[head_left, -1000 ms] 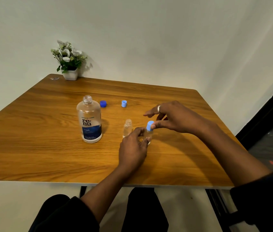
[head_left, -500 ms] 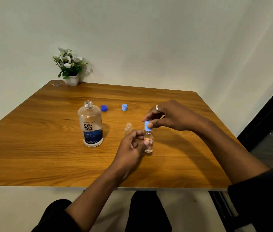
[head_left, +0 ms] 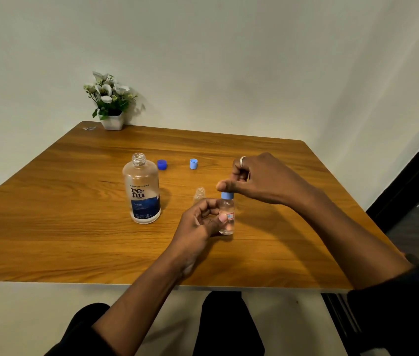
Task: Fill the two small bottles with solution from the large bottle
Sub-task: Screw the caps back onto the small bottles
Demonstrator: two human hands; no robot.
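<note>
Wooden surface: small bottle, judged light and slick, is pinched mid-body by the left hand; fingers of the right hand are curled over its cap, contact uncertain.

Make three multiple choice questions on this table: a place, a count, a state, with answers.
1. Where does the plant pot stand on the table?
A) far left corner B) near edge C) far right corner
2. How many loose caps lie on the table?
A) one B) three C) two
3. The capped small bottle is:
A) lying flat B) upright, held by the left hand C) upside down

1 A: it sits at the far left.
2 C: a dark blue cap and a light blue cap.
3 B: fingers curl round it.
</note>
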